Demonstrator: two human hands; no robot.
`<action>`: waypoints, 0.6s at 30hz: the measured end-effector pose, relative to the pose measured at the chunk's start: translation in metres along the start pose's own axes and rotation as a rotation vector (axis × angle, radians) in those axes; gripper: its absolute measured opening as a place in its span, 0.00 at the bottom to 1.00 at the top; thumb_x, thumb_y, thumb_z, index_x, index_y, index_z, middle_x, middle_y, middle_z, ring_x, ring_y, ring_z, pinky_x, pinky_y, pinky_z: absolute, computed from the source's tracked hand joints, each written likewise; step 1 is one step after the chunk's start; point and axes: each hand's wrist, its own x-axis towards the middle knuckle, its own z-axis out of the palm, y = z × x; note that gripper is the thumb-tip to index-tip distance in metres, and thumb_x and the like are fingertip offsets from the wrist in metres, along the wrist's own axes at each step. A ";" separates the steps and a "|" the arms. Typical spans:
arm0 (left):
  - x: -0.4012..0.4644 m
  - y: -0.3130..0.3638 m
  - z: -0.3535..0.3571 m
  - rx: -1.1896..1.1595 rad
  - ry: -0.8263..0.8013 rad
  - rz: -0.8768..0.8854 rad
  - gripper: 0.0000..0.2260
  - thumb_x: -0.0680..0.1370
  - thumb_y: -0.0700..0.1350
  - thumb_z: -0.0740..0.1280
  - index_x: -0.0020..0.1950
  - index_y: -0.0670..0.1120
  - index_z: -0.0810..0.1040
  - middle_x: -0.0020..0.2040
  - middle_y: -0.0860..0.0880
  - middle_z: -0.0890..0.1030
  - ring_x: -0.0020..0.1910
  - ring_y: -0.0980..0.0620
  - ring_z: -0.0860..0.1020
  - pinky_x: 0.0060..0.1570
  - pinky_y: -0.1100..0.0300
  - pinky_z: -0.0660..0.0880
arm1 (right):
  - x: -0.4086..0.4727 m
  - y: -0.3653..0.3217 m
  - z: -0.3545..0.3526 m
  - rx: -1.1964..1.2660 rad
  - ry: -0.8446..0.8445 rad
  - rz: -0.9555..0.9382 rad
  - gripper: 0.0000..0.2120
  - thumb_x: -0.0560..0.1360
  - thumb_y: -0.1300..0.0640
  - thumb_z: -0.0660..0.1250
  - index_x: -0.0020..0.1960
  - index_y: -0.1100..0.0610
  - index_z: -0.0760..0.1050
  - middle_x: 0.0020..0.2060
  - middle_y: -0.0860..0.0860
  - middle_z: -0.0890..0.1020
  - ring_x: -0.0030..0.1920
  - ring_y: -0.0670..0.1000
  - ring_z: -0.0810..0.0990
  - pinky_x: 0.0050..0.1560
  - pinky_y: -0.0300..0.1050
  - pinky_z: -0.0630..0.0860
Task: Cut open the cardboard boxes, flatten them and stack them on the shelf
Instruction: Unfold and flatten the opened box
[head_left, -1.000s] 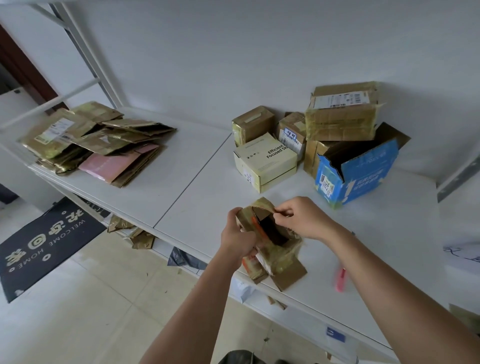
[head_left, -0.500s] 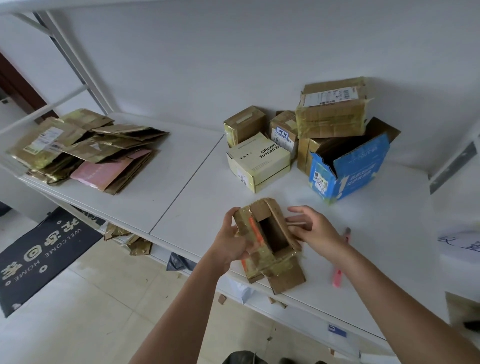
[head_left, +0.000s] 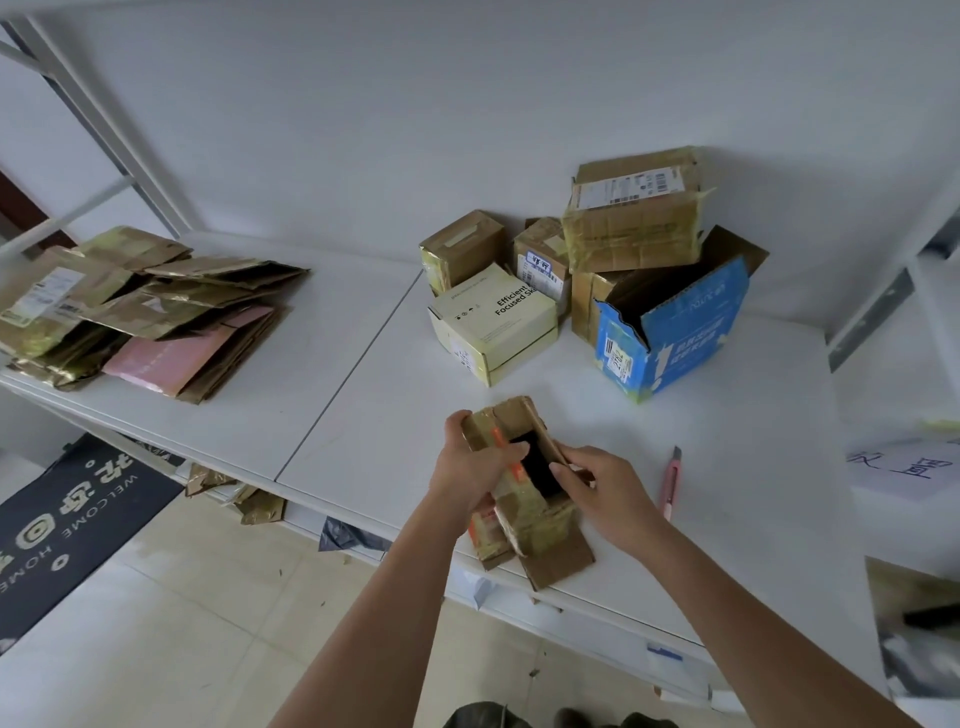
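Far left of my grip, the flat stack (head_left: 140, 306) lies on the shelf (head_left: 322, 374). My left hand (head_left: 475, 467) grasps the opened box (head_left: 524, 483) by its left wall; my right hand (head_left: 608, 493) pinches its right flap, holding it at the shelf's front edge. If I squash it unevenly, taped seams may resist and the box could slip off. Just right lies the cutter (head_left: 671, 483); my forearm might knock it.
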 end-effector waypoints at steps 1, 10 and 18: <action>0.000 0.001 0.005 0.102 0.070 0.019 0.32 0.68 0.54 0.77 0.64 0.61 0.60 0.50 0.52 0.77 0.45 0.47 0.82 0.40 0.48 0.83 | -0.001 0.000 0.001 -0.003 0.012 -0.002 0.15 0.81 0.57 0.64 0.67 0.56 0.77 0.48 0.55 0.83 0.49 0.51 0.80 0.52 0.44 0.76; 0.000 0.001 -0.007 -0.135 -0.097 0.008 0.25 0.75 0.43 0.66 0.69 0.57 0.63 0.54 0.44 0.77 0.47 0.43 0.82 0.37 0.51 0.82 | -0.002 0.004 0.004 0.047 0.042 0.026 0.16 0.82 0.57 0.61 0.68 0.56 0.76 0.52 0.54 0.83 0.52 0.49 0.80 0.50 0.36 0.76; -0.016 -0.045 -0.045 -0.369 -0.148 0.092 0.32 0.77 0.33 0.69 0.74 0.55 0.62 0.67 0.50 0.73 0.60 0.44 0.78 0.50 0.51 0.81 | 0.003 -0.011 -0.015 0.019 -0.026 -0.028 0.17 0.81 0.59 0.63 0.69 0.57 0.74 0.58 0.45 0.81 0.59 0.43 0.79 0.52 0.22 0.69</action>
